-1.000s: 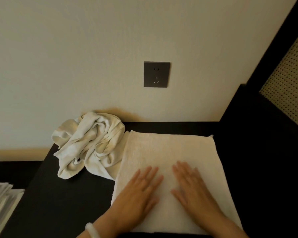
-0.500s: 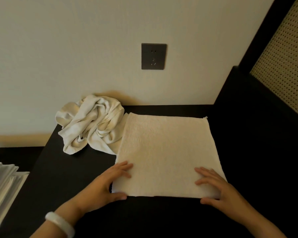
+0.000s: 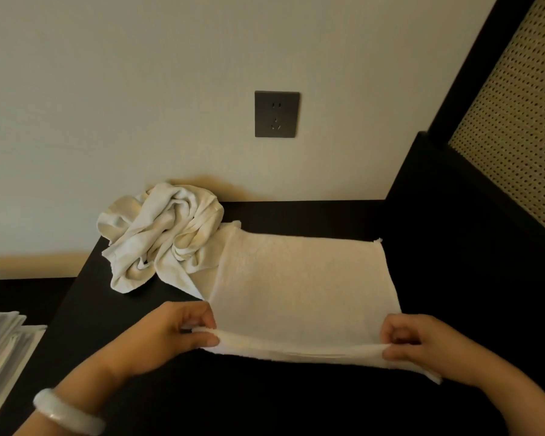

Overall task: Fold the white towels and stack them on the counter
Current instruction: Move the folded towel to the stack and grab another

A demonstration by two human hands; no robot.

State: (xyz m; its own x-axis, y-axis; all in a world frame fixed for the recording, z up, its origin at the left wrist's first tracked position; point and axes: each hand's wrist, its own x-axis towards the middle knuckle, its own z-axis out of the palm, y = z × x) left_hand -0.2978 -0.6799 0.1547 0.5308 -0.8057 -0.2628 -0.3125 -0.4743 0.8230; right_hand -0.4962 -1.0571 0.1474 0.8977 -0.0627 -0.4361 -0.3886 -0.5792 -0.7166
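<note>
A white towel (image 3: 302, 278) lies spread flat on the black counter (image 3: 85, 313), its far edge near the wall. My left hand (image 3: 173, 335) pinches its near left corner between thumb and fingers. My right hand (image 3: 419, 341) pinches the near right corner. The near edge is lifted a little off the counter between the two hands. A crumpled heap of white towels (image 3: 161, 234) sits at the back left, touching the spread towel's left edge.
A dark wall socket (image 3: 276, 114) is on the pale wall above the counter. A black raised panel (image 3: 453, 215) with a perforated screen (image 3: 516, 121) borders the right side. A stack of white sheets (image 3: 4, 350) lies at the lower left, beyond the counter's edge.
My hands slid from the towel's middle out to its near corners, then closed on them and raised the near edge.
</note>
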